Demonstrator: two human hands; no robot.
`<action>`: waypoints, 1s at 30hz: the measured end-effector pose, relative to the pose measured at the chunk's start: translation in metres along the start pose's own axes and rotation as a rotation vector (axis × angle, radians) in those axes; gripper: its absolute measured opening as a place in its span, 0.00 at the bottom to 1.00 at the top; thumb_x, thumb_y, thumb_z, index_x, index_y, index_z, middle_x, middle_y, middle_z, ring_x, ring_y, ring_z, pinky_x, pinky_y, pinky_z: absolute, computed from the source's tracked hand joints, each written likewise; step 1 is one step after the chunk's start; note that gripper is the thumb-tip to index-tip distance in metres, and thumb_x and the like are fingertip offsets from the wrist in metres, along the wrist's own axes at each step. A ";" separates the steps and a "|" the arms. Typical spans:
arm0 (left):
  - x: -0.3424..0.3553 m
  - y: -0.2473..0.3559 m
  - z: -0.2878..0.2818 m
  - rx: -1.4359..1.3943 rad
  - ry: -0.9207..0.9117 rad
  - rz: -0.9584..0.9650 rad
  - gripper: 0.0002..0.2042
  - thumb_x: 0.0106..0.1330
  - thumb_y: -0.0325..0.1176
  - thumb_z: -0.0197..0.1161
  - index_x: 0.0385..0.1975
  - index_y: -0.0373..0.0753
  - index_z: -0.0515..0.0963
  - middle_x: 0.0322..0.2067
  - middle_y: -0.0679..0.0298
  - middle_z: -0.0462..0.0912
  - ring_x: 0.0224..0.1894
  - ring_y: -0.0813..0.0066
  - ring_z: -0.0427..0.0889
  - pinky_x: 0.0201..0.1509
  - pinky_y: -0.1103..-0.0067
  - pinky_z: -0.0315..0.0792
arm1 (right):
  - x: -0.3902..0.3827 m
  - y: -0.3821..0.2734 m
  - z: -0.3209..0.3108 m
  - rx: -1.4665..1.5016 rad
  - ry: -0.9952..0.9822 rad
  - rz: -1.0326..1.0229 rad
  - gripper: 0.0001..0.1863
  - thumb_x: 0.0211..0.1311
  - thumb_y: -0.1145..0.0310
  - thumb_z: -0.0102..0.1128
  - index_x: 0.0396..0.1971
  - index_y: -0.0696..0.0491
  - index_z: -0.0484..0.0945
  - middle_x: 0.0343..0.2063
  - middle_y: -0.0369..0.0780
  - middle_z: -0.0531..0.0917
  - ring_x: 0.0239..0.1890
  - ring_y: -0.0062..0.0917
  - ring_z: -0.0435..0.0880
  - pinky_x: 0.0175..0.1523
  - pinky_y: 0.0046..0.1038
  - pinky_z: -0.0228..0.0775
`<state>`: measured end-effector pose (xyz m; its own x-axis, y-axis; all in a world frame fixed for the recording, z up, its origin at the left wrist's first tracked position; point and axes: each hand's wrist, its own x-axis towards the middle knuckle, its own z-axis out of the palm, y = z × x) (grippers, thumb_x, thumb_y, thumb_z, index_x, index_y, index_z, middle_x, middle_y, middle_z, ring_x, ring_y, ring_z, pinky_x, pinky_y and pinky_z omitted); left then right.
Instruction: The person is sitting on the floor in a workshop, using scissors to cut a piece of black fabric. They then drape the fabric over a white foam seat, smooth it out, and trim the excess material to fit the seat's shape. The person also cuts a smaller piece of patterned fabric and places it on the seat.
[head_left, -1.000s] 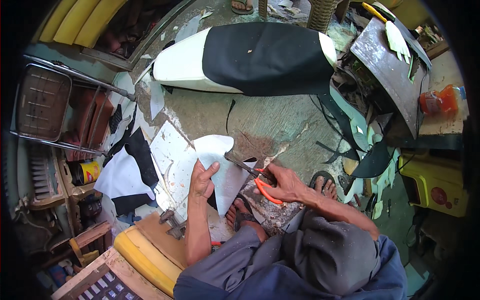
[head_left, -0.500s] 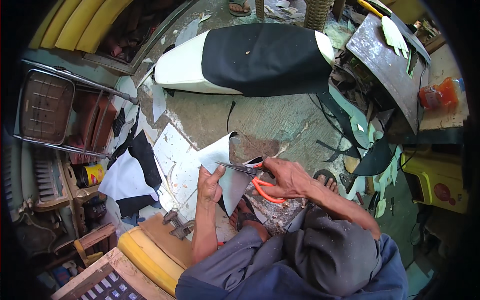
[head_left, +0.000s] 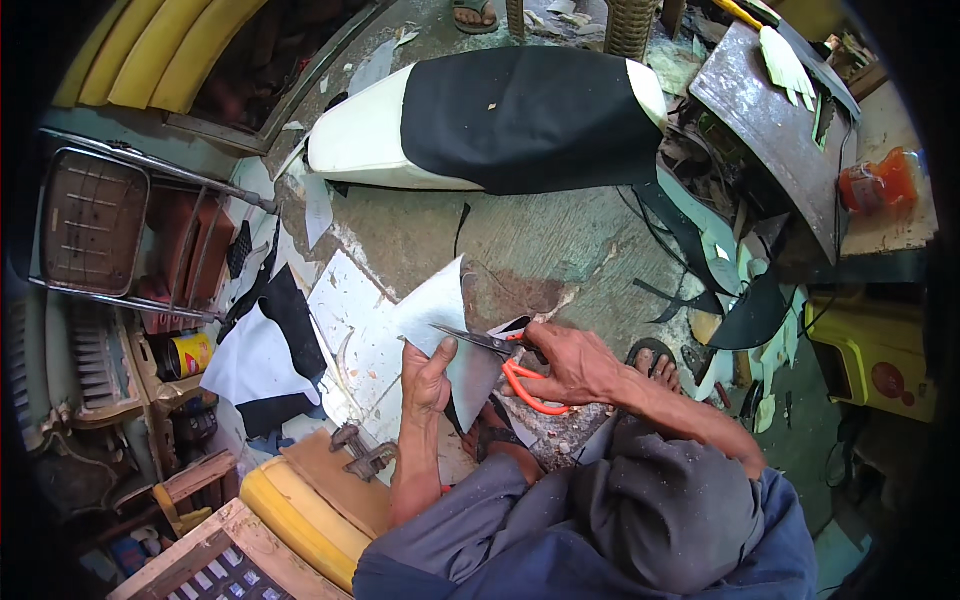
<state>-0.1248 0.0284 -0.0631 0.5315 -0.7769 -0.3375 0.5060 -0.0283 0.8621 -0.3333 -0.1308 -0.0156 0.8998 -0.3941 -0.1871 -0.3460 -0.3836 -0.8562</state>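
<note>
My left hand (head_left: pixel 425 382) grips the near-left edge of a pale grey-white sheet of upholstery material (head_left: pixel 438 300), its thumb lying on top. The sheet is bent and hangs down between my hands. My right hand (head_left: pixel 572 366) has its fingers in the orange handles of a pair of scissors (head_left: pixel 482 341). The blades point left across the sheet, with the tip just above my left thumb. Whether the blades are parted is hard to make out. A long seat with a black and white cover (head_left: pixel 520 118) lies on the floor beyond my hands.
Black and white material scraps (head_left: pixel 262 355) lie at the left, beside a metal-framed rack (head_left: pixel 95 215). A yellow foam pad (head_left: pixel 305 510) and a metal clamp (head_left: pixel 362 452) are near my left forearm. At the right stand a yellow box (head_left: pixel 880 350) and an orange jar (head_left: pixel 882 182).
My left hand has shifted slightly right with the sheet. The sheet's far corner has uncurled a little. The scissors have stayed nearly in place.
</note>
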 end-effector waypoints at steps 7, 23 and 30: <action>-0.005 -0.001 0.023 -0.089 0.048 0.007 0.26 0.66 0.24 0.67 0.64 0.37 0.69 0.57 0.62 0.79 0.60 0.68 0.77 0.67 0.68 0.68 | -0.004 0.000 0.011 0.069 0.052 0.041 0.37 0.55 0.38 0.71 0.43 0.60 0.74 0.24 0.49 0.81 0.29 0.49 0.84 0.33 0.44 0.73; -0.011 -0.014 0.057 -0.204 0.200 -0.003 0.21 0.70 0.25 0.63 0.63 0.38 0.70 0.53 0.65 0.81 0.55 0.69 0.80 0.63 0.68 0.73 | -0.006 0.009 0.040 0.190 0.178 0.083 0.36 0.56 0.41 0.73 0.41 0.62 0.72 0.21 0.50 0.78 0.24 0.44 0.81 0.30 0.42 0.70; -0.007 -0.026 0.052 -0.333 0.136 -0.128 0.25 0.70 0.37 0.66 0.65 0.39 0.70 0.55 0.62 0.81 0.57 0.64 0.79 0.65 0.63 0.70 | -0.011 0.012 0.032 0.224 0.157 0.075 0.33 0.58 0.45 0.73 0.40 0.61 0.70 0.20 0.51 0.78 0.26 0.48 0.82 0.31 0.43 0.72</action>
<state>-0.1771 0.0025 -0.0638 0.5238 -0.6890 -0.5010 0.7552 0.1035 0.6473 -0.3387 -0.1048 -0.0390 0.8158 -0.5456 -0.1921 -0.3271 -0.1613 -0.9311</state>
